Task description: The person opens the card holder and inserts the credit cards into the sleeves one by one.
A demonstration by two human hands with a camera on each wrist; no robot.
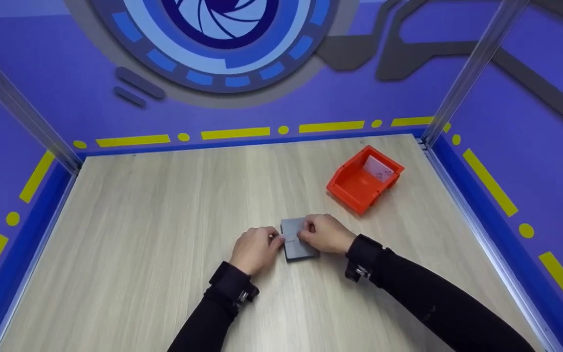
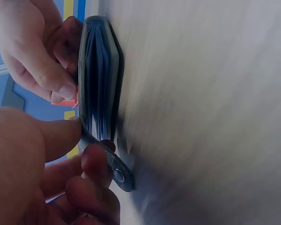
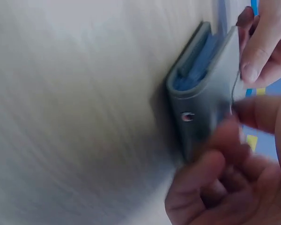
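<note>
A small grey card holder [image 1: 299, 252] lies on the wooden table, blue sleeves [image 2: 99, 70] showing between its covers. My left hand [image 1: 256, 249] is at its left edge, pinching the snap strap [image 2: 124, 183] between thumb and fingers; a round metal snap shows near the strap's end. My right hand [image 1: 328, 233] is over the right part of the card holder, fingers curled and thumb at its top cover. In the right wrist view those fingertips [image 3: 225, 136] are blurred against the cover, below a metal stud [image 3: 187, 116] on the folded spine.
A red open-front bin [image 1: 355, 188] with a pale pink label inside stands behind and right of my right hand. Blue-purple panels with yellow marks [image 1: 235, 133] close off the table's back and sides, with metal posts [image 1: 477, 68] at the corners.
</note>
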